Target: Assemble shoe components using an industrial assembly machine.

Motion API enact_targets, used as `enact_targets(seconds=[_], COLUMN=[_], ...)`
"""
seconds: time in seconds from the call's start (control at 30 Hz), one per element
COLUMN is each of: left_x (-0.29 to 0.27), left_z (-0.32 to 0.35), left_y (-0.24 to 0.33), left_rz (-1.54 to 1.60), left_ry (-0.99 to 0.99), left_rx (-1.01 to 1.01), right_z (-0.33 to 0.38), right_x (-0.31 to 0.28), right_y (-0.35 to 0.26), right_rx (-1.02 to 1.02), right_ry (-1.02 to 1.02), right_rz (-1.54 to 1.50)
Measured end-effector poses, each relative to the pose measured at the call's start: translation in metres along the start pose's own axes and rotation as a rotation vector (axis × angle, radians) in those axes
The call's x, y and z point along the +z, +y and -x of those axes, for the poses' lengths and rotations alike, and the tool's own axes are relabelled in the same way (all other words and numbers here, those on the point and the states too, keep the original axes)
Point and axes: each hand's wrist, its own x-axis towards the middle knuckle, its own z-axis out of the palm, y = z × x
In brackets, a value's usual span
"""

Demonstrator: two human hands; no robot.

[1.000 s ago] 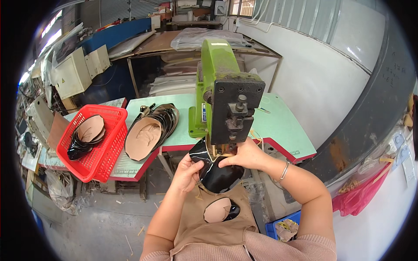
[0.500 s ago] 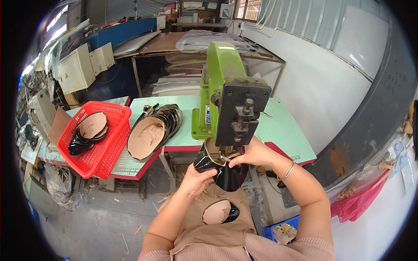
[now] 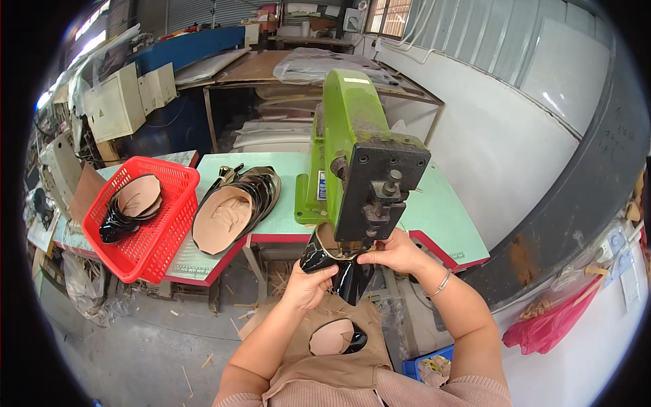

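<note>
Under the black head (image 3: 383, 183) of a green bench machine (image 3: 352, 105), I hold a glossy black shoe upper (image 3: 349, 283) with a tan lining. My left hand (image 3: 307, 286) is closed on its left part, thumb on top. My right hand (image 3: 399, 254) pinches the edge on the right, close to the machine's working point. The head partly hides that spot. Another black and tan upper (image 3: 331, 338) lies on the brown apron (image 3: 298, 359) across my lap. To the left, a stack of similar uppers (image 3: 224, 216) rests on the pale green table (image 3: 278, 217).
A red plastic basket (image 3: 178, 220) with more uppers (image 3: 139, 197) stands at the table's left end. Beside my right leg is a blue bin (image 3: 411, 368) of scraps. A pink bag (image 3: 546, 325) hangs on the right. Offcuts litter the grey floor (image 3: 152, 339).
The upper has shifted slightly under the machine head, with both hands still on it. Its right part now shows less, and the right thumb lies flatter along the edge. The whole view has shifted a little.
</note>
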Motion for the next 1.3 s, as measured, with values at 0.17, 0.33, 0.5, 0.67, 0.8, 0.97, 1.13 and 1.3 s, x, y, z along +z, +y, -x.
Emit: enact_targets(seconds=[0.17, 0.33, 0.5, 0.67, 0.8, 0.97, 1.13, 1.3], left_x=[0.011, 0.007, 0.009, 0.002, 0.009, 0.004, 0.003, 0.008], left_z=[0.001, 0.0, -0.001, -0.009, -0.012, -0.017, -0.016, -0.015], left_y=[0.003, 0.001, 0.006, 0.021, 0.035, 0.041, 0.041, 0.04], left_rz=[0.111, 0.149, 0.149, 0.073, -0.009, -0.076, -0.086, -0.111], left_ry=[-0.037, -0.06, -0.087, -0.136, -0.125, -0.141, -0.143, -0.113], left_rx=[-0.03, -0.058, -0.073, -0.12, -0.145, -0.148, -0.159, -0.18], right_z=[0.001, 0.001, 0.003, 0.009, 0.012, 0.014, 0.014, 0.013], right_x=[0.0, 0.001, 0.003, 0.013, 0.017, 0.016, 0.015, 0.012], right_y=[0.001, 0.006, 0.015, 0.017, 0.008, 0.008, 0.009, 0.016], right_rx=[-0.019, -0.008, -0.013, -0.099, -0.017, 0.026, 0.001, -0.015], right_ry=[-0.009, -0.005, 0.018, 0.116, 0.12, 0.134, 0.137, 0.122], right_rz=[-0.091, -0.117, -0.078, -0.098, -0.097, -0.051, -0.087, -0.162])
